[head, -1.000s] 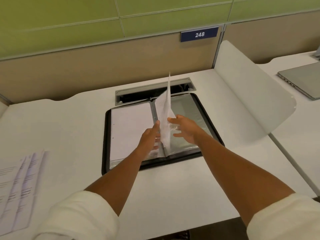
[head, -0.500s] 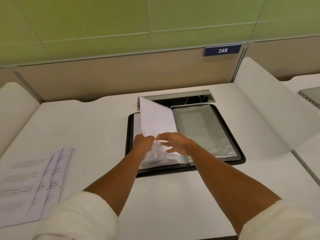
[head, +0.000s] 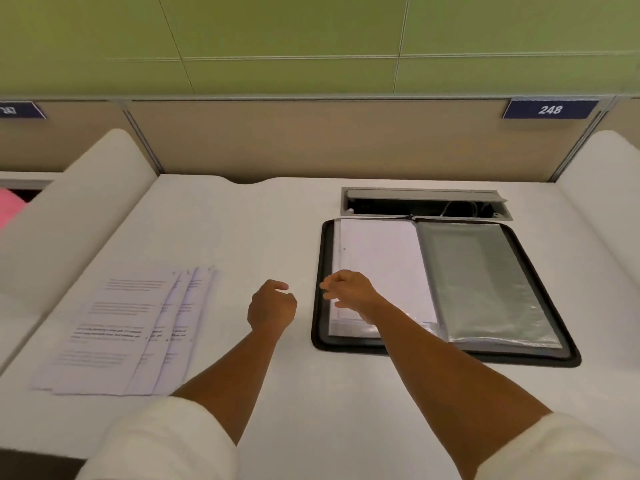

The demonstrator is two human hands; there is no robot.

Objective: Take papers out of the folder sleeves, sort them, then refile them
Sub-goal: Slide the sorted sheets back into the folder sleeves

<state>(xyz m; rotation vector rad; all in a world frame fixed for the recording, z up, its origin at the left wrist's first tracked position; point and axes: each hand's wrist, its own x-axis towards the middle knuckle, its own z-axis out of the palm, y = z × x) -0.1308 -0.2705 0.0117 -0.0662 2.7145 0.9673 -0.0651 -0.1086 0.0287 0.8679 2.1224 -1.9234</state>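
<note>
Lying open on the white desk [head: 311, 393], the black folder [head: 320, 306] occupies the right half of the work surface, its far edge just beside the recessed grey cable tray [head: 424, 195]. Its left page carries a white sheet [head: 381, 261] inside a clear sleeve; its right page shows an empty, glossy plastic sleeve [head: 485, 282]. The right hand [head: 349, 294] hovers over the near left corner of the folder, its fingers loosely curled and slightly apart, holding nothing; whether the fingertips touch the sleeve cannot be told. The left hand [head: 272, 306] hangs above the bare desk just left of the folder, fingers loosely curled inward, thumb forward, also holding nothing. Well apart to the left, a fanned stack of printed papers [head: 128, 334] lies flat on the desk, the sheets overlapping so that the right edges of the lower ones show. Curved white dividers [head: 69, 220] flank the desk on both sides. On the beige partition [head: 311, 140] behind, a blue label [head: 550, 109] reads 248, beneath green wall panels [head: 311, 39]. Cream sleeves [head: 162, 441] cover both upper arms.
</note>
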